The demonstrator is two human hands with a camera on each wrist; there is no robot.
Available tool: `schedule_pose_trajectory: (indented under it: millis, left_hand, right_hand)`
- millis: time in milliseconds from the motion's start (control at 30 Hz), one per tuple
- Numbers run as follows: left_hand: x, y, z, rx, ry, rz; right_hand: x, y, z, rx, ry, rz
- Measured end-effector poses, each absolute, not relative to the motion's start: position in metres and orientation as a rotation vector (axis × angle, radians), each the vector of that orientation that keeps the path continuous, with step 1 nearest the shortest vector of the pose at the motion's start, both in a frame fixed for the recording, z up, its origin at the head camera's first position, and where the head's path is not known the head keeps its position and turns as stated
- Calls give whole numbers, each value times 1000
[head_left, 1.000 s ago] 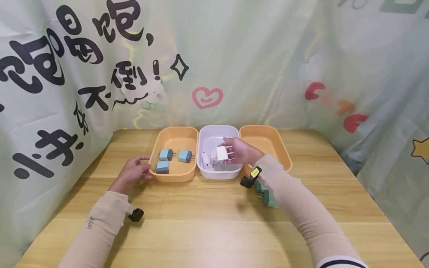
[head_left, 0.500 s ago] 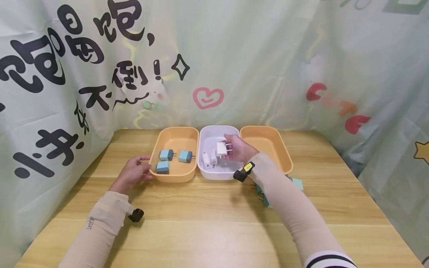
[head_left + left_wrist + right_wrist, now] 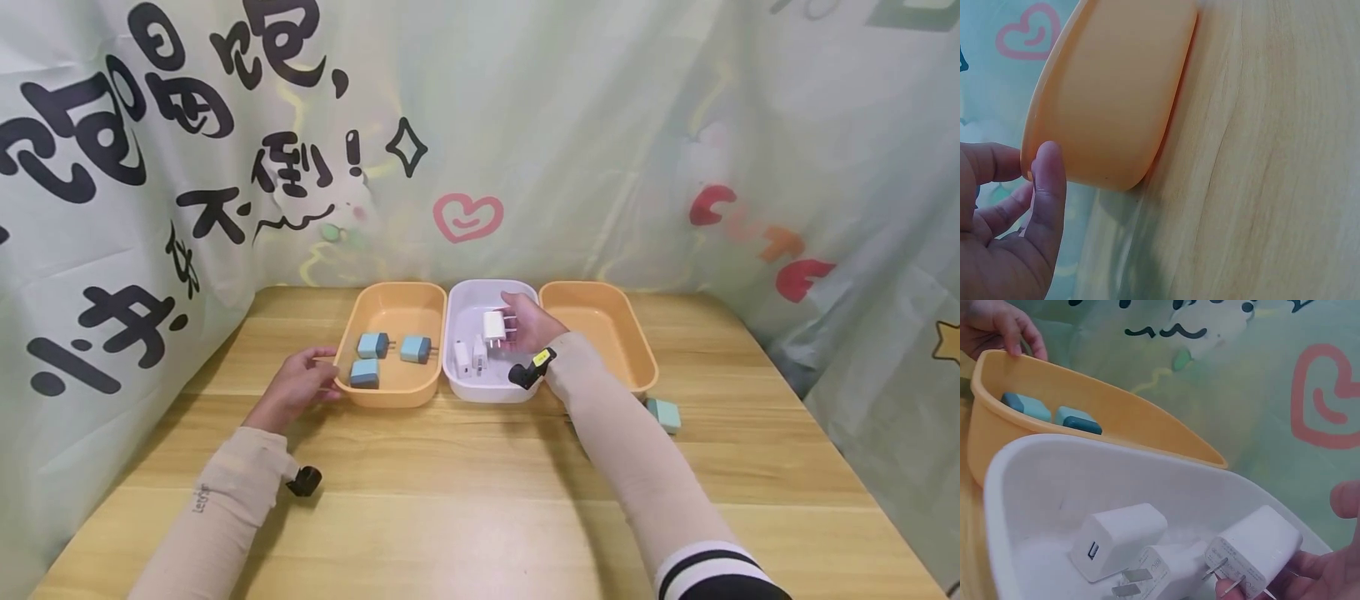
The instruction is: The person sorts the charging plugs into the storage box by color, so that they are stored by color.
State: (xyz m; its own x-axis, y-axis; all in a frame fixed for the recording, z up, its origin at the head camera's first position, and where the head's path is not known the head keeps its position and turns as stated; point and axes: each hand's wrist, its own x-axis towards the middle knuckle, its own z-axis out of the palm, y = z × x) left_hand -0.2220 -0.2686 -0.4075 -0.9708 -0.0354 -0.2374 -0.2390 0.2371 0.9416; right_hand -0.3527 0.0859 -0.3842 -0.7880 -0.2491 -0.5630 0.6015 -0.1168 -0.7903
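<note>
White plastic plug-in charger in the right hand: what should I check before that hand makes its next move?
1. Right hand holding the white plastic plug-in charger: ok.
2. Charger above the rounded white plastic tray: ok.
3. Charger apart from the white plastic chargers lying inside: cannot tell; they overlap in view.
4. Left hand on the left orange plastic tray: ok, pinching its rim.
5. Two-tone teal chargers on the wooden table fully visible: not ok; the beige right sleeve hides some.

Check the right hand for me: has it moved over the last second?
Yes, slightly: holding a white charger, the right hand has shifted forward and a little left in the head view, judged against the white tray.
</note>
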Motion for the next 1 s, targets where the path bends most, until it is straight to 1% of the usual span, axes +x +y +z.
schedule_pose_trajectory:
  millis: [467,833,1000]
  left_hand:
    - [-222,-269,-405,-261,2320,1830]
    - [-221,-269,-407,-244,2308,1848]
    - [-222,-269,-407,-239,2311,1849]
  right_hand:
    - [-358,83,-391,504,1531,-2010]
    - [-359,83,-396,472,1608,-1944]
    - [-359,83,-391,442,1648,-1943]
